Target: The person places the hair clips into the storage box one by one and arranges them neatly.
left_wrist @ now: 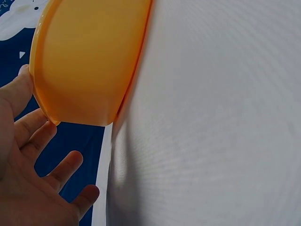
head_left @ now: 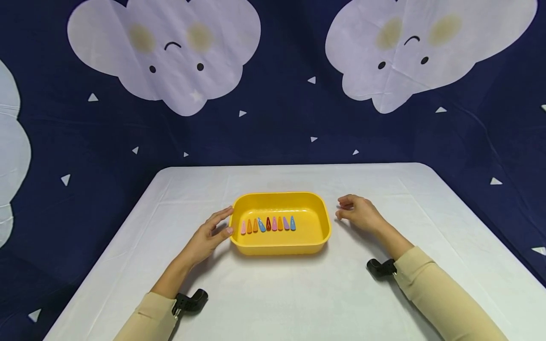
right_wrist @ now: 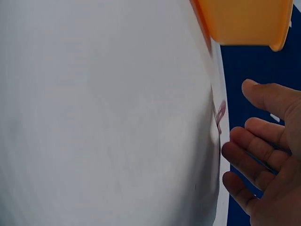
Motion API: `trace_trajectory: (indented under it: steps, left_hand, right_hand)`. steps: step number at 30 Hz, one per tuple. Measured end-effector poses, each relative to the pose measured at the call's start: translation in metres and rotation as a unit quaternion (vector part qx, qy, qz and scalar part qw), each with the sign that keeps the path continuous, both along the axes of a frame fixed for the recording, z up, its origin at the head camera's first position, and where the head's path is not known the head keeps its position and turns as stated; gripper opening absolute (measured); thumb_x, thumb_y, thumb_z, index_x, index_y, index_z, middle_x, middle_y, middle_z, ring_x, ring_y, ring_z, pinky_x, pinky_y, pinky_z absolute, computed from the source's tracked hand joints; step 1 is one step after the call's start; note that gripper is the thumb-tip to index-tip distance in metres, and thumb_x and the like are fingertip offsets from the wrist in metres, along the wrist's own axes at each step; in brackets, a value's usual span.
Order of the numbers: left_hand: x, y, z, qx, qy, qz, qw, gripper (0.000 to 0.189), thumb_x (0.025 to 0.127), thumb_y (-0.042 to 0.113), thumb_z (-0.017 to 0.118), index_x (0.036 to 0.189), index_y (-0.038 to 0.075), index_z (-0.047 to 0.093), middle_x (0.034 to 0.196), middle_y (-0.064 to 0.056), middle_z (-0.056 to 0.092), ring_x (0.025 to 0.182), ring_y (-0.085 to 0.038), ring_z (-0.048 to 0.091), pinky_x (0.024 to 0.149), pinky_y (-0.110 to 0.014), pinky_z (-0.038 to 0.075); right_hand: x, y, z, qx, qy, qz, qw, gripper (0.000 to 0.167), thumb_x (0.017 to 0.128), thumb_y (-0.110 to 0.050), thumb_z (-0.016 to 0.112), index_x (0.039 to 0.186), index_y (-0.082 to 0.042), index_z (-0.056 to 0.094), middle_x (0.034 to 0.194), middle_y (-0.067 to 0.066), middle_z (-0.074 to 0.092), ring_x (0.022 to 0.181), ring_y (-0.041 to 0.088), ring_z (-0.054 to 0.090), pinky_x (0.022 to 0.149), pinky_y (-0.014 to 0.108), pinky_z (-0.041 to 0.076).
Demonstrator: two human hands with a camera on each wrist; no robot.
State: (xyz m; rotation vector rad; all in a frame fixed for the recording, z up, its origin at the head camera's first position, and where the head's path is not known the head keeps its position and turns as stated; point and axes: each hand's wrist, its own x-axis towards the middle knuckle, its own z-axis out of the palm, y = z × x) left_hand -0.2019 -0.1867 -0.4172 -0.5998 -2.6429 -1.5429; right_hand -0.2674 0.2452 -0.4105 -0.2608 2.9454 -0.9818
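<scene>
A yellow plastic tray [head_left: 277,249] rests on the white table. Inside it, several small hair clips [head_left: 275,224] lie in a row in pink, orange, blue, red and purple. My left hand [head_left: 206,242] touches the tray's left end, thumb and some fingertips at the rim, other fingers spread. To the right of the tray and apart from it, my right hand [head_left: 361,214] hovers with loosely bent fingers and nothing visibly held. Close to its fingertips in the right wrist view is a small pinkish-purple looped thing [right_wrist: 221,111], perhaps a hair clip; the head view does not show it clearly.
A white cloth covers the table [head_left: 281,293], whose far edge lies behind the tray. Beyond hangs a dark blue curtain [head_left: 281,118] with clouds and small triangles. Black wrist devices [head_left: 192,301] are strapped at both beige sleeves.
</scene>
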Motion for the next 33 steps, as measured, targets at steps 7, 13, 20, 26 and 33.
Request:
trace_trajectory:
  steps: [7,13,20,26,33]
  left_hand:
    - [0.001,0.0,0.001,-0.002,0.002,0.001,1.0,0.052,0.094,0.021,0.058,0.142,0.011,0.042,0.153,-0.012,0.033,0.144,-0.037,0.022,0.111,-0.066,0.019]
    - [0.002,0.0,0.0,-0.004,-0.002,0.002,1.0,0.052,0.094,0.022,0.058,0.143,0.011,0.042,0.152,-0.011,0.034,0.143,-0.037,0.023,0.111,-0.066,0.019]
    - [0.001,0.001,0.001,-0.005,0.001,-0.001,1.0,0.052,0.094,0.022,0.058,0.143,0.012,0.042,0.152,-0.01,0.034,0.144,-0.035,0.023,0.111,-0.066,0.019]
    - [0.001,0.001,0.001,-0.009,0.004,0.0,1.0,0.052,0.094,0.021,0.058,0.143,0.012,0.042,0.152,-0.011,0.035,0.143,-0.036,0.024,0.11,-0.066,0.021]
    - [0.001,0.0,0.001,-0.004,0.001,0.0,1.0,0.052,0.094,0.021,0.058,0.142,0.012,0.042,0.152,-0.011,0.034,0.143,-0.036,0.024,0.111,-0.065,0.02]
  right_hand:
    - [-0.001,0.008,0.0,0.014,0.013,0.015,0.9997,0.054,0.082,-0.029,0.072,0.125,0.0,0.057,0.123,0.022,0.06,0.114,0.037,0.054,0.101,0.054,0.04]
    - [-0.004,0.01,-0.002,0.027,0.02,0.025,0.9991,0.054,0.081,-0.029,0.073,0.123,0.0,0.059,0.123,0.023,0.059,0.114,0.039,0.053,0.1,0.055,0.039]
    - [-0.005,0.012,-0.006,0.062,0.031,0.027,0.9973,0.055,0.078,-0.032,0.074,0.123,-0.002,0.061,0.125,0.022,0.057,0.116,0.04,0.048,0.099,0.059,0.035]
    - [-0.007,0.014,-0.011,0.058,0.032,0.025,0.9975,0.056,0.076,-0.033,0.076,0.122,-0.004,0.062,0.124,0.02,0.057,0.115,0.036,0.045,0.099,0.056,0.03]
    - [-0.008,0.014,-0.013,0.065,0.042,0.023,0.9967,0.054,0.075,-0.033,0.077,0.12,-0.006,0.064,0.121,0.018,0.057,0.114,0.035,0.045,0.095,0.054,0.031]
